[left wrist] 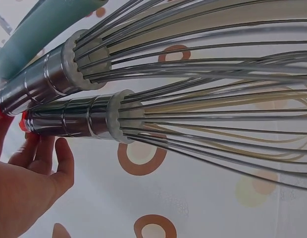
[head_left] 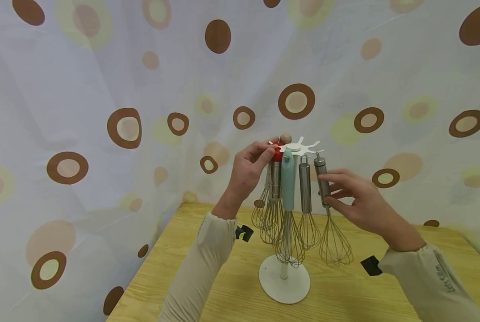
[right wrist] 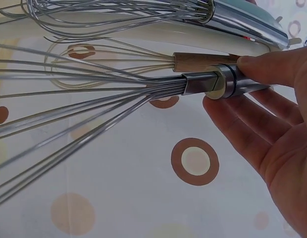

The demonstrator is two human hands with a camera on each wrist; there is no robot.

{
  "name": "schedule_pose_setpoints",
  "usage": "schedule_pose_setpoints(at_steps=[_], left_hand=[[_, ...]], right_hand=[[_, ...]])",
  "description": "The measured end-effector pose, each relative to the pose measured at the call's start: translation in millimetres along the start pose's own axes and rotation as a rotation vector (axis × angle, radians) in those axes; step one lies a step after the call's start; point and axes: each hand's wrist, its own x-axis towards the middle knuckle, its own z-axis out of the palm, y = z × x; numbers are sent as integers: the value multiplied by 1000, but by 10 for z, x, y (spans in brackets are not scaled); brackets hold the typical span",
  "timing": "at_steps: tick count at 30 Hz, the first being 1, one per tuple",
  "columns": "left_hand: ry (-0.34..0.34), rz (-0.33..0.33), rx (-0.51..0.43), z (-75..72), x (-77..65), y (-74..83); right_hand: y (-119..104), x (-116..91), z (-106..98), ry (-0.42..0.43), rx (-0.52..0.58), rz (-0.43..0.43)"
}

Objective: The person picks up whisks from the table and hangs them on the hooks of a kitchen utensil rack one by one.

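Several whisks hang from a white rotary rack with a round base. My right hand pinches the steel handle of a whisk at the rack's right side; its wire loops point down, and in the right wrist view the thumb and fingers lie on either side of the handle. On the left, my left hand holds the red top of a steel-handled whisk between thumb and fingers. A second red-topped whisk hangs close by, near the fingertips in the left wrist view.
Between the hands hang a light-blue-handled whisk and another steel whisk. A wooden-handled whisk is behind the rack post. The rack's round base stands on a wooden table, with a dotted curtain behind.
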Motion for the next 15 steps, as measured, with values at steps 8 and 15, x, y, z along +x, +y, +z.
schedule_pose_setpoints(at_steps=[8,15], left_hand=[[-3,6,9,-1,-6,-4],[-6,7,8,1,21,5]], right_hand=[[-11,11,48,-4,-5,28],[18,19,129,33,-1,80]])
